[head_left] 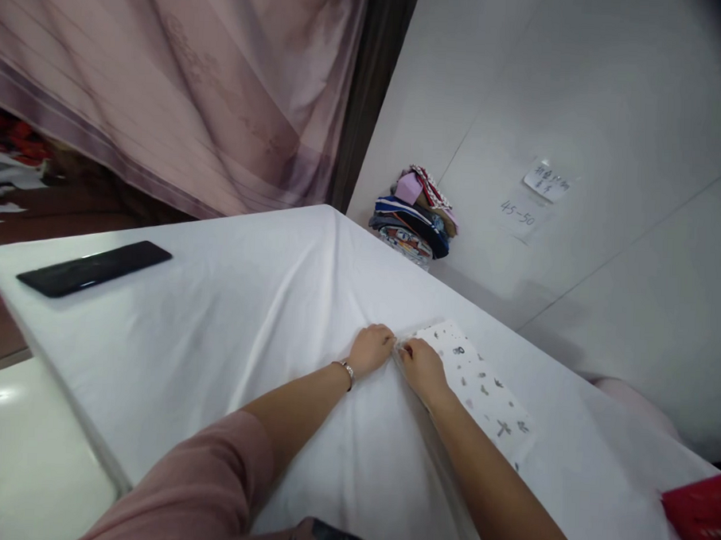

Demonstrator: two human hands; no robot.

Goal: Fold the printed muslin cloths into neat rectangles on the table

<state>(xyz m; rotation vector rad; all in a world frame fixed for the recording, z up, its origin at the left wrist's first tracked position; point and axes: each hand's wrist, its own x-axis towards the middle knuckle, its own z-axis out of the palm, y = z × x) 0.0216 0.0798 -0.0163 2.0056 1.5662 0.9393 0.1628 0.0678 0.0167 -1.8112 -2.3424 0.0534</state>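
A folded white cloth with small dark prints (pixel 481 383) lies on the white-covered table (pixel 227 312), a little right of the middle. My right hand (pixel 423 367) rests on the cloth's near-left corner with its fingers curled and pinching the edge. My left hand (pixel 370 348), a bracelet at its wrist, sits just to the left of it with fingers bent down onto the same corner. The fingertips of both hands almost meet there.
A black flat device (pixel 94 268) lies at the table's far left. A stack of folded coloured clothes (pixel 415 217) sits by the wall beyond the far corner. A paper note (pixel 547 181) is stuck on the wall. Something red (pixel 702 516) shows at the right edge.
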